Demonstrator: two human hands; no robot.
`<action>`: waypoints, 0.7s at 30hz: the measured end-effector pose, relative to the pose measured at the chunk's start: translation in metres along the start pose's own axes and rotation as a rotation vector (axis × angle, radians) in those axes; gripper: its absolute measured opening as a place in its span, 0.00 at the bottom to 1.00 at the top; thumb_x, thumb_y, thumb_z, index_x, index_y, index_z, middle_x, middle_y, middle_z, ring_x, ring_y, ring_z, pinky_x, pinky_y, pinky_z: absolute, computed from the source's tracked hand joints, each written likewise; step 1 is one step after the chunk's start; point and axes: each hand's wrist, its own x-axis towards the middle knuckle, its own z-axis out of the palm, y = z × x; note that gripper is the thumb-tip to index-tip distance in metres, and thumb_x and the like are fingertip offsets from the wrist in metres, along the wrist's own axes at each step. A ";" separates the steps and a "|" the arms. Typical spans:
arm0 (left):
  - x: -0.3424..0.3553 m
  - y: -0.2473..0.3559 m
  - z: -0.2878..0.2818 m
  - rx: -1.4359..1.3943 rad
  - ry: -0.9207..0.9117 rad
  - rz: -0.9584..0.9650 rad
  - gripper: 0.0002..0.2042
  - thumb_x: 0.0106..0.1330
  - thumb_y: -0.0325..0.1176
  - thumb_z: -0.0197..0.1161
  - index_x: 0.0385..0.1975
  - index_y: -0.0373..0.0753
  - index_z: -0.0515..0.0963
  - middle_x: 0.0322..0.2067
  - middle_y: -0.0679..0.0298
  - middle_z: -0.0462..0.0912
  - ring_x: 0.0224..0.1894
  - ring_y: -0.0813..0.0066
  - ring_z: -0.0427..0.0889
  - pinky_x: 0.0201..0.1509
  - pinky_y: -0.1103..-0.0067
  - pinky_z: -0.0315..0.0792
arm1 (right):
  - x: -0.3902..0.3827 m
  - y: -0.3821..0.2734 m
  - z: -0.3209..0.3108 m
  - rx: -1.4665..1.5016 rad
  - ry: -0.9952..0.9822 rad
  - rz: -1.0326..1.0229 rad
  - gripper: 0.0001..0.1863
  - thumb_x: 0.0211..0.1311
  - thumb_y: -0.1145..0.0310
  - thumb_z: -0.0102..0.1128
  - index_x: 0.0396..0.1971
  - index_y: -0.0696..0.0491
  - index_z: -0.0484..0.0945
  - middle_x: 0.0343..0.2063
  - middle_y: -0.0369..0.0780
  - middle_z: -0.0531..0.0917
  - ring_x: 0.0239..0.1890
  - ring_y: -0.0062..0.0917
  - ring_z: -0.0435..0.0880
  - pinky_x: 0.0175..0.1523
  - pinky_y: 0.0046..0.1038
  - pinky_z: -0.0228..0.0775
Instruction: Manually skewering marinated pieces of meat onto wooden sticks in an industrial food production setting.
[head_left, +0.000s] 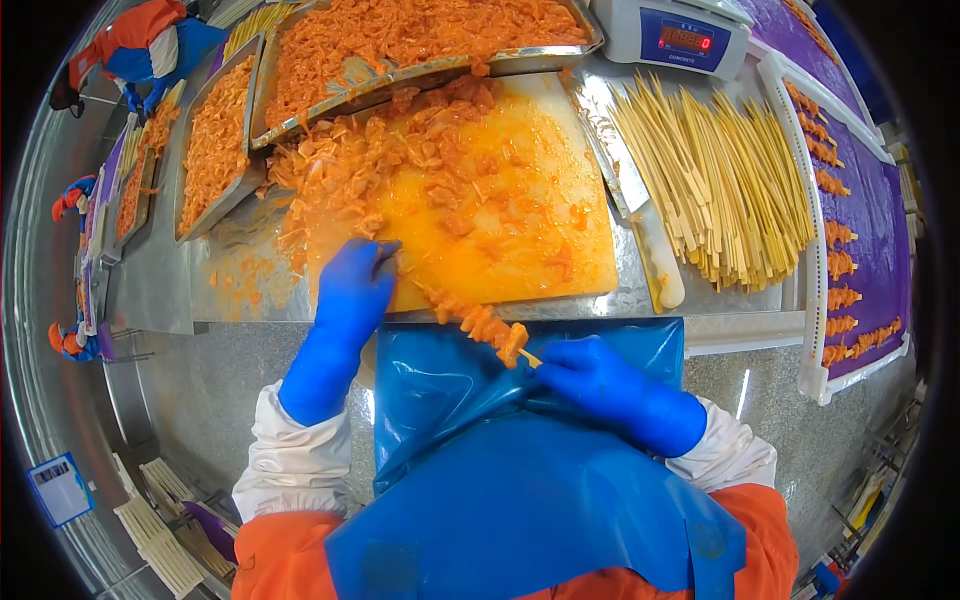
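My right hand, in a blue glove, grips the bare end of a bamboo skewer threaded with orange marinated meat pieces. The loaded skewer slants up and left from it, in front of the board's near edge. My left hand, also gloved in blue, is at the near left of the yellow-stained cutting board, fingers drawn together. Whatever it may pinch is hidden. Just beyond it lies a loose heap of marinated meat, spread over the board's left and far parts.
Metal trays of meat stand behind and left. To the right lie a white-handled knife, a pile of bamboo skewers and a purple-lined tray of loaded skewers. A scale stands behind; another person works far left.
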 end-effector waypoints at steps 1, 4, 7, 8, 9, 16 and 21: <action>-0.001 0.000 0.001 -0.009 0.014 -0.012 0.08 0.56 0.23 0.62 0.36 0.34 0.81 0.29 0.56 0.78 0.30 0.66 0.79 0.35 0.79 0.72 | -0.001 -0.001 0.001 0.009 0.005 -0.004 0.12 0.60 0.65 0.55 0.36 0.57 0.78 0.22 0.49 0.78 0.23 0.36 0.78 0.30 0.32 0.69; -0.004 -0.003 0.002 -0.034 0.048 0.022 0.09 0.56 0.23 0.62 0.36 0.35 0.81 0.29 0.57 0.77 0.30 0.68 0.79 0.34 0.79 0.72 | 0.006 0.000 0.003 0.046 -0.012 0.027 0.12 0.59 0.65 0.56 0.36 0.58 0.78 0.22 0.49 0.78 0.23 0.37 0.79 0.30 0.33 0.69; -0.002 0.003 0.002 -0.054 0.016 -0.020 0.10 0.56 0.26 0.60 0.37 0.40 0.81 0.30 0.56 0.77 0.34 0.59 0.79 0.39 0.72 0.74 | 0.013 -0.008 0.005 0.124 -0.016 0.131 0.12 0.59 0.65 0.56 0.36 0.58 0.78 0.22 0.49 0.78 0.22 0.34 0.78 0.29 0.33 0.69; -0.003 0.003 0.003 -0.052 0.017 -0.021 0.10 0.56 0.26 0.60 0.37 0.40 0.81 0.30 0.56 0.77 0.34 0.59 0.79 0.39 0.72 0.74 | 0.013 -0.010 0.005 0.170 0.003 0.204 0.11 0.60 0.65 0.55 0.36 0.57 0.78 0.22 0.49 0.78 0.22 0.33 0.78 0.29 0.33 0.69; -0.004 0.002 0.004 -0.059 0.020 -0.028 0.10 0.55 0.26 0.60 0.37 0.40 0.81 0.30 0.57 0.77 0.33 0.60 0.78 0.38 0.73 0.73 | 0.013 -0.009 0.006 0.170 0.002 0.204 0.11 0.60 0.65 0.55 0.36 0.57 0.78 0.22 0.49 0.78 0.22 0.33 0.78 0.29 0.33 0.69; -0.007 0.005 0.006 -0.076 0.042 -0.054 0.08 0.56 0.23 0.62 0.35 0.34 0.81 0.29 0.57 0.77 0.30 0.68 0.79 0.34 0.79 0.73 | 0.013 -0.013 0.007 0.065 -0.006 0.129 0.11 0.61 0.65 0.55 0.36 0.57 0.79 0.21 0.49 0.78 0.21 0.32 0.78 0.28 0.33 0.69; -0.007 0.008 0.010 -0.077 0.081 -0.014 0.08 0.55 0.23 0.62 0.34 0.34 0.81 0.29 0.57 0.77 0.29 0.67 0.79 0.33 0.79 0.73 | 0.012 -0.018 0.012 0.034 0.029 0.135 0.11 0.61 0.65 0.54 0.33 0.58 0.78 0.22 0.50 0.78 0.23 0.38 0.79 0.29 0.35 0.69</action>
